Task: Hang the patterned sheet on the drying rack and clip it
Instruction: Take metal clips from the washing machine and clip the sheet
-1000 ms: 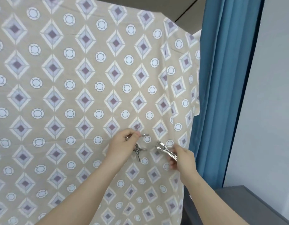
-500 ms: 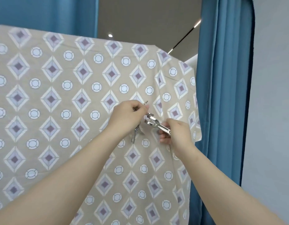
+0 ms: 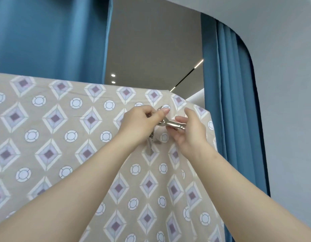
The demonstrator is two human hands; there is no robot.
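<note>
Two blue curtains [image 3: 46, 35] frame the spot, one behind and one down the right [image 3: 228, 102], with a pale wall [image 3: 290, 119] beyond. In front of them hangs the patterned sheet [image 3: 64, 137]. It is already draped over a top bar, its upper edge running nearly level from left to right and then dropping away at the right corner. The drying rack itself is hidden under the cloth. The sheet's long run lies across the bar, and the fabric falls straight down towards the person.

Both hands are raised close to that right corner, which I take to be where the cloth would most easily slip.

The left hand [image 3: 140, 123] is curled round a bunch of clips [image 3: 151, 140]. Some of them dangle below the palm, kept there as a ready supply.

The right hand [image 3: 189, 130] pinches one metal clip [image 3: 172, 124] between thumb and fingers. This clip lies almost level, its long axis running across, with its left end meeting the left hand's thumb. It looks as though the clip is being pulled free of the bunch. No clip is on the sheet yet that I can see, so the fastening is still to come.
</note>
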